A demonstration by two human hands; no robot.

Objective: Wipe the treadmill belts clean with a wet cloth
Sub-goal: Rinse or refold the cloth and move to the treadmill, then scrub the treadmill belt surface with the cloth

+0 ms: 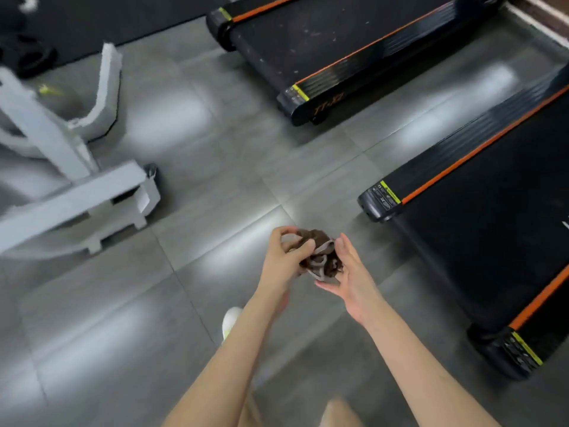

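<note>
Brown cloth | I'm pinching it with left hand, cradling on flat right hand | wadding for 3 o'clock belt

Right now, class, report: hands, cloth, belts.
Left hand grips bunched cloth, right hand supports it. Nearer belt right, farther belt speckled. Grey frame off left.

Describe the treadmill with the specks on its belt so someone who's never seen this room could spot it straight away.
On the grey tiled floor lie two black treadmills with orange side stripes. Take the farther treadmill, at the top of the view. Its belt is dotted with pale specks, while the belt of the nearer treadmill looks plain dark.
</note>
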